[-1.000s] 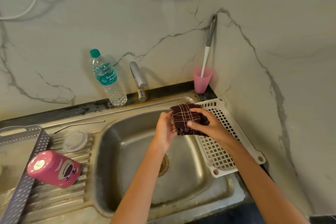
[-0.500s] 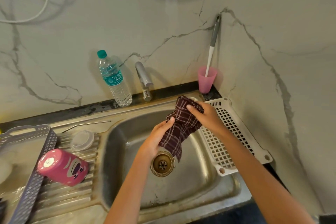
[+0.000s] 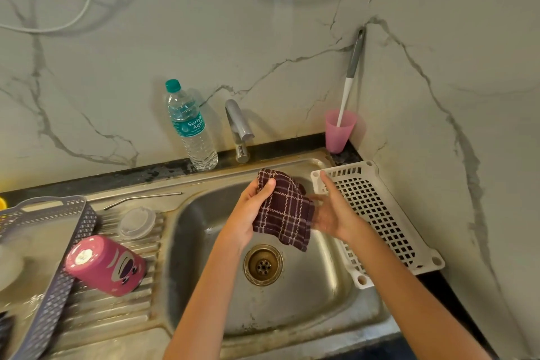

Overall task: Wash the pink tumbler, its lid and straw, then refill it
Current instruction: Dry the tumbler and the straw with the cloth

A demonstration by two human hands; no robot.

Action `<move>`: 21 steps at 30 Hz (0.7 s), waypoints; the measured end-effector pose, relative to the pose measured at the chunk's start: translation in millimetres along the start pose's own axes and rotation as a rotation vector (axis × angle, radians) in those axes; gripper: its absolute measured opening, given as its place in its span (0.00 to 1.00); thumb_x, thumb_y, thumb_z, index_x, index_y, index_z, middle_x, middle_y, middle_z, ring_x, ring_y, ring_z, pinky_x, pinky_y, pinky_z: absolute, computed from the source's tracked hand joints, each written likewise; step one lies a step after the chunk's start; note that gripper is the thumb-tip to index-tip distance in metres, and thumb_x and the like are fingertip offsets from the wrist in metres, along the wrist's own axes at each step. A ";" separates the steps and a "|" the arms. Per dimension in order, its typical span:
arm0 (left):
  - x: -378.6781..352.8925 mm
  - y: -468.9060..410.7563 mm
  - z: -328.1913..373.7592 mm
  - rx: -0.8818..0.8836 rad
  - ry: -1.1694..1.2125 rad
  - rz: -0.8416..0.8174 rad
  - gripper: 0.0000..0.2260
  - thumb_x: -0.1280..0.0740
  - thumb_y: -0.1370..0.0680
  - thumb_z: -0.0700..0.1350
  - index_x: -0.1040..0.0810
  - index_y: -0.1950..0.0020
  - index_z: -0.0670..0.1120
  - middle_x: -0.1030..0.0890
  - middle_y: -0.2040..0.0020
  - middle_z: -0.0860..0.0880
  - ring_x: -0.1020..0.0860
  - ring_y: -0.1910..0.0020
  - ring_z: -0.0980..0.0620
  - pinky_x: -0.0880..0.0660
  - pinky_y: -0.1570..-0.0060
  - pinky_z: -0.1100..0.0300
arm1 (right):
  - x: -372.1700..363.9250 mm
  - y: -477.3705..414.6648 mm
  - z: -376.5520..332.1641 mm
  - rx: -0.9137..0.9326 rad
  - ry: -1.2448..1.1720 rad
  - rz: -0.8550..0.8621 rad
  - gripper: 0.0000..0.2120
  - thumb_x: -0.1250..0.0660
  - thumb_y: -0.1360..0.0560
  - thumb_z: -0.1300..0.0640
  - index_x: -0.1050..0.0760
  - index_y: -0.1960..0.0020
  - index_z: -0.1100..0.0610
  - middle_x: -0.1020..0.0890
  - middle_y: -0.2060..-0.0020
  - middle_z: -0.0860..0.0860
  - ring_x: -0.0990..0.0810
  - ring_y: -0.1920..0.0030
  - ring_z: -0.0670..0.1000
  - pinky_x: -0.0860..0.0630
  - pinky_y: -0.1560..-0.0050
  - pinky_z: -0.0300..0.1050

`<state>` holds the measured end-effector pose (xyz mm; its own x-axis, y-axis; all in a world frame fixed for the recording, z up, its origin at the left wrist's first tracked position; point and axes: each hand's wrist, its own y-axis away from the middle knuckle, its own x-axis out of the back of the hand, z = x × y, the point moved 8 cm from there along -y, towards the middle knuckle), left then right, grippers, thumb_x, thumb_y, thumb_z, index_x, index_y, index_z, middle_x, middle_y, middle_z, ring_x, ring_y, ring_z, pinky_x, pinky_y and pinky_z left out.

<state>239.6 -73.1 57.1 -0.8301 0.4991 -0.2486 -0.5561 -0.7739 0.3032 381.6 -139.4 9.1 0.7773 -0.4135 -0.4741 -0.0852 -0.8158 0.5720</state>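
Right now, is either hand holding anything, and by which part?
The left hand grips the checked cloth by its top corner; the right hand is open.

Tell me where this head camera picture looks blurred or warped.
Head view: the right hand is motion-smeared by the checked cloth; the grey basket at lower left is soft; the wide lens bows the sink rim; the water bottle casts a soft shadow.

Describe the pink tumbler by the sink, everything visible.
The pink tumbler is glossy, with a cartoon face printed on its side and a pale round sticker on its closed end. It rests tilted on the ribbed steel drainboard, left of the basin, beside the grey perforated basket. Nobody holds it.
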 end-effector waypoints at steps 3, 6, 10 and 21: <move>-1.8 0.9 -0.5 -0.004 0.000 0.001 0.12 0.33 0.21 0.51 0.22 0.38 0.50 0.15 0.45 0.47 0.17 0.45 0.48 0.22 0.49 0.53 | -22.0 4.0 6.1 0.043 -0.060 -0.188 0.34 0.38 0.25 0.34 0.30 0.32 0.59 0.23 0.36 0.61 0.25 0.35 0.62 0.29 0.34 0.62; -1.9 3.6 -2.4 -0.015 0.007 0.003 0.14 0.32 0.22 0.51 0.23 0.37 0.50 0.16 0.44 0.47 0.17 0.44 0.47 0.22 0.48 0.53 | -33.2 9.3 -6.0 0.175 -0.021 -0.218 0.27 0.31 0.24 0.48 0.32 0.29 0.55 0.22 0.36 0.58 0.23 0.36 0.59 0.26 0.36 0.58; 1.8 5.1 3.9 -0.084 -0.087 -0.033 0.16 0.31 0.22 0.48 0.24 0.35 0.48 0.17 0.42 0.47 0.18 0.42 0.49 0.22 0.43 0.52 | -22.3 10.3 -17.4 0.305 -0.011 -0.083 0.42 0.24 0.33 0.65 0.39 0.27 0.43 0.23 0.37 0.57 0.21 0.39 0.57 0.23 0.41 0.56; 23.6 4.7 19.1 -0.253 -0.384 0.127 0.13 0.25 0.27 0.46 0.19 0.43 0.50 0.29 0.38 0.58 0.29 0.39 0.61 0.28 0.51 0.74 | -14.6 36.3 -60.3 0.651 0.913 0.187 0.15 0.22 0.33 0.60 0.19 0.48 0.51 0.17 0.54 0.46 0.20 0.52 0.44 0.25 0.52 0.34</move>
<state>216.5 -57.6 70.2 -0.8726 0.4653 0.1485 -0.4612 -0.8850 0.0635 404.7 -138.6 77.1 0.8592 -0.3190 0.4000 -0.3480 -0.9375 -0.0002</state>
